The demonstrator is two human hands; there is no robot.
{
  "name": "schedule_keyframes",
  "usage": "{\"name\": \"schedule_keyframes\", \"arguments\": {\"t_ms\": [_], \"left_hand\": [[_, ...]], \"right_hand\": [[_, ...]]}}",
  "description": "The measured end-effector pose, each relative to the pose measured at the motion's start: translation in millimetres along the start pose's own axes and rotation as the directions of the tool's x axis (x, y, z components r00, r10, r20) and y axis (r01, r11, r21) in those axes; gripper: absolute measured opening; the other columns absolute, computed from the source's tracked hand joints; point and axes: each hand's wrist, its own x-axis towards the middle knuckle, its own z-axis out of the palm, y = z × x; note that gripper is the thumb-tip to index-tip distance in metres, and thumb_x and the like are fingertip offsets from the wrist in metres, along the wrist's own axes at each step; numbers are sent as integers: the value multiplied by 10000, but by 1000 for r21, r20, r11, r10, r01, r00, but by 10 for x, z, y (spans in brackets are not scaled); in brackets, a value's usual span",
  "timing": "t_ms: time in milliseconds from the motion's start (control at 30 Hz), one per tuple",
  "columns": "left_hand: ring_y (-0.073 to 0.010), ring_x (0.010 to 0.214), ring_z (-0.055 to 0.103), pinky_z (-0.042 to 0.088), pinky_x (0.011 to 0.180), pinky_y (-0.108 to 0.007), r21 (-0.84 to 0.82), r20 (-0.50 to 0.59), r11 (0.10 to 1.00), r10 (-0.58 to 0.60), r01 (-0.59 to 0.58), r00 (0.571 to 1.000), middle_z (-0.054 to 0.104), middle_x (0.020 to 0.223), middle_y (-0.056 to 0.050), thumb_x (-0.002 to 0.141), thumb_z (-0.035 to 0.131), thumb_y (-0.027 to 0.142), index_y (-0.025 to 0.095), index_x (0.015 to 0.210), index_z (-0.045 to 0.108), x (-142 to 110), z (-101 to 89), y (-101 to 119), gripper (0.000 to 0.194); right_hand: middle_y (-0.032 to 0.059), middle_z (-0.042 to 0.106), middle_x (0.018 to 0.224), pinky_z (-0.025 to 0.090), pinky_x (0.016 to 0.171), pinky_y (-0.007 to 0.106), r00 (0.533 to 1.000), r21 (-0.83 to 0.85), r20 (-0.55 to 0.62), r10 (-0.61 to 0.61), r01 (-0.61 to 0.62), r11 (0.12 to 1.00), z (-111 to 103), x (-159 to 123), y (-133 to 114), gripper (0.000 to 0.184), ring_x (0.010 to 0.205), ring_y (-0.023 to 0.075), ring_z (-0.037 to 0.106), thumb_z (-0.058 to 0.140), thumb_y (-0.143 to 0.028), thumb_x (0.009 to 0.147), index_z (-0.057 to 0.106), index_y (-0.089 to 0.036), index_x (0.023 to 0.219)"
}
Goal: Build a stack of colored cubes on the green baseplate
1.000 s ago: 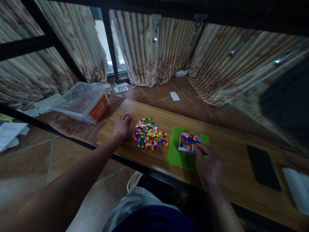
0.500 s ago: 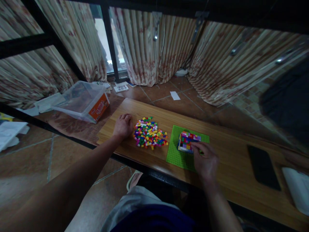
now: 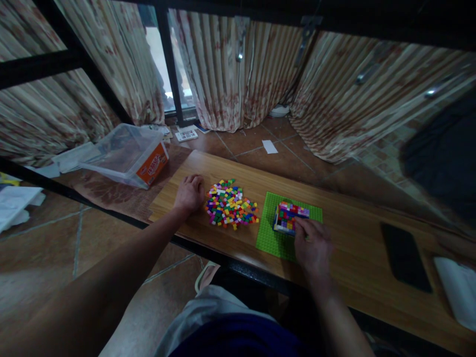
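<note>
A pile of small coloured bricks (image 3: 230,204) lies on the wooden table (image 3: 357,248). My left hand (image 3: 189,193) rests on the table just left of the pile, fingers curled, with nothing visible in it. To the right a green baseplate (image 3: 275,238) carries a multicoloured brick block (image 3: 288,215). My right hand (image 3: 314,248) sits at the block's near right corner, fingertips pinched against it; whether a brick is between them is hidden.
A dark phone (image 3: 405,258) and a white object (image 3: 457,292) lie at the table's right end. A clear plastic tub with an orange label (image 3: 128,156) stands on a patterned mat beyond the left end. Curtains hang behind; a tiled floor lies below.
My right hand has shifted slightly left and closer to the brick block. My left hand has stayed beside the pile.
</note>
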Motion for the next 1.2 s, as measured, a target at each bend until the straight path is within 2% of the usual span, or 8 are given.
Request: {"name": "schedule_keyframes", "arguments": {"t_ms": [400, 767, 900, 1000, 1200], "left_hand": [[-297, 1106, 570, 461, 1011, -462, 6, 3, 1000, 2, -2, 1000, 651, 1161, -133, 864, 456, 158, 163, 1038, 640, 8, 2, 0, 253], [-308, 1114, 568, 465, 1012, -488, 5, -3, 1000, 11, -11, 1000, 646, 1192, -143, 865, 456, 166, 169, 1081, 638, -1, 26, -25, 282], [-310, 1129, 564, 456, 1023, -494, 0, -3, 1000, 1, -1, 1000, 642, 1199, -136, 863, 459, 167, 180, 1080, 640, 4, 33, -30, 283], [-302, 1123, 566, 458, 1024, -476, -3, -3, 1000, 1, -1, 1000, 641, 1199, -132, 866, 455, 169, 176, 1075, 640, 5, 31, -27, 279], [-295, 1108, 573, 463, 1017, -455, 1, 6, 1000, 0, 0, 1000, 651, 1154, -134, 862, 458, 154, 170, 1048, 639, 4, 26, -18, 261]], "right_hand": [[126, 689, 1027, 504, 881, 395, 995, -119, 13, -95, 96, 988, 22, -116, -10, 346, 992, 238, 592, 424, -271, 986, 708, -160, 1150], [132, 682, 1042, 512, 901, 432, 998, -68, 26, -58, 60, 996, 23, -133, 0, 366, 1016, 249, 604, 400, -309, 989, 691, -176, 1167], [130, 703, 1030, 519, 900, 430, 996, -1, -73, 49, -50, 999, -46, -152, -120, 360, 976, 239, 636, 415, -327, 985, 670, -161, 1179], [118, 715, 1013, 520, 884, 401, 993, 27, -102, 65, -62, 998, -80, -197, -273, 315, 957, 229, 648, 440, -311, 978, 689, -171, 1111], [91, 715, 989, 515, 877, 380, 996, 104, 65, -66, 59, 993, 83, -286, -584, 275, 936, 211, 643, 447, -267, 974, 703, -196, 1046]]}}
